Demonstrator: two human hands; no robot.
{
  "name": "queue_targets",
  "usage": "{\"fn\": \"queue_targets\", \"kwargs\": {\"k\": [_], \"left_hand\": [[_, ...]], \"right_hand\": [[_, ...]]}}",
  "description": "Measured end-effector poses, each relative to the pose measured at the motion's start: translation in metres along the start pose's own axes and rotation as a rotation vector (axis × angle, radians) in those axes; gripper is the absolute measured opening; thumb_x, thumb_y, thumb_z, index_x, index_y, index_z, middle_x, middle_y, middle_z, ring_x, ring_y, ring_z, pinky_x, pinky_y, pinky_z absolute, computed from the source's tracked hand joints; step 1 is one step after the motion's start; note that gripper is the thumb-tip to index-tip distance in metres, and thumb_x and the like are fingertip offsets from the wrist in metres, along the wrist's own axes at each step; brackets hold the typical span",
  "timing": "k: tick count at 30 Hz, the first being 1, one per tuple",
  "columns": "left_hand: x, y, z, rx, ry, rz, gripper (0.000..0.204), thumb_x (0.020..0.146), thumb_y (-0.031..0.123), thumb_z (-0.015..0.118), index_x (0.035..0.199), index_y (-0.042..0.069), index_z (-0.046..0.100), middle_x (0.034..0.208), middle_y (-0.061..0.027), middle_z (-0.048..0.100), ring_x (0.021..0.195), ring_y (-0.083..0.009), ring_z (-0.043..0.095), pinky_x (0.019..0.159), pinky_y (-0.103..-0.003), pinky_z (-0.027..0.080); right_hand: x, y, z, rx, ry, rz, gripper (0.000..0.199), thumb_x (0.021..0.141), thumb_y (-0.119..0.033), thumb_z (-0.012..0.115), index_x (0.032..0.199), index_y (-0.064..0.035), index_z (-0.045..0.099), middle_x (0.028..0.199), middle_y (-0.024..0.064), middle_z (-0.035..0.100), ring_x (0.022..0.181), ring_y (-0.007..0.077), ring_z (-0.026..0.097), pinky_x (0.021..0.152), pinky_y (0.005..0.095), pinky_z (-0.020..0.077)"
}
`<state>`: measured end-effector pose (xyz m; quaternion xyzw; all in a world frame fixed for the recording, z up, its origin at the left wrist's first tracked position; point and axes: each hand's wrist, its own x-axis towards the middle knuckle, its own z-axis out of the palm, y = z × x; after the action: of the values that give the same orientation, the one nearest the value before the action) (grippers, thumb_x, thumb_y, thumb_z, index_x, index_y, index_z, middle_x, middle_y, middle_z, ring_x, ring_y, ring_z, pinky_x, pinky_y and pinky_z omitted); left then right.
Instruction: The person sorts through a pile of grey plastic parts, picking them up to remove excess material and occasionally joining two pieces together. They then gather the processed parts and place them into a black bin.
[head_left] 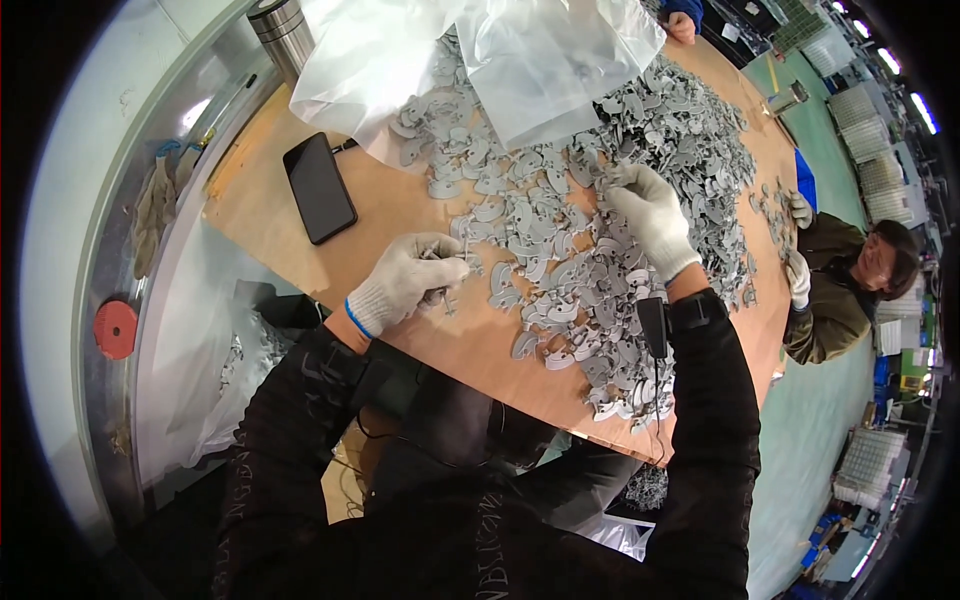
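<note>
Small flat grey metal parts (540,225), curved and notched, lie spread and heaped over the wooden table. My left hand (408,283), in a white knit glove, is closed on several of these parts; their edges stick out between thumb and fingers. Over the far middle of the spread, my gloved right hand (650,213) has its fingers pinched together among the parts. A grey part seems to be at its fingertips, though I cannot make out its outline. The taller heap (690,135) rises just beyond and to the right of that hand.
A black phone (320,188) lies at the left with a cable. Clear plastic bags (540,70) cover the table's far side, near a steel flask (280,35). Across the right edge, a co-worker's gloved hands (798,280) handle parts. Another person's hand (682,27) is at the back.
</note>
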<state>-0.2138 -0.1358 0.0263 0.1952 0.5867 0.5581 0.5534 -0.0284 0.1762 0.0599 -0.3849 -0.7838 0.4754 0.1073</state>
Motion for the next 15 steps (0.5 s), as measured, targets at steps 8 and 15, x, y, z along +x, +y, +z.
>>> {"fn": "queue_targets", "kwargs": {"k": [8,15], "left_hand": [[-0.006,0.003,0.003,-0.025,0.041,0.004,0.015,0.096,0.019,0.070,0.099,0.005,0.067,0.075,0.0027,0.058,0.056,-0.0040,0.050,0.049,-0.021,0.038],[-0.024,0.011,0.044,-0.390,-0.118,0.062,0.016,0.101,0.018,0.067,0.109,0.004,0.066,0.076,0.0011,0.058,0.058,-0.0052,0.052,0.051,-0.021,0.041]], "right_hand": [[-0.057,0.016,-0.016,1.264,-0.213,0.071,0.012,0.093,-0.012,0.067,0.099,-0.0020,0.069,0.088,0.0113,0.067,0.094,0.0294,0.065,0.094,0.0537,0.0508],[-0.155,0.021,-0.034,1.538,-0.203,0.051,0.015,0.093,-0.016,0.068,0.095,-0.0018,0.072,0.089,0.0137,0.069,0.093,0.0338,0.067,0.097,0.0601,0.0499]]}}
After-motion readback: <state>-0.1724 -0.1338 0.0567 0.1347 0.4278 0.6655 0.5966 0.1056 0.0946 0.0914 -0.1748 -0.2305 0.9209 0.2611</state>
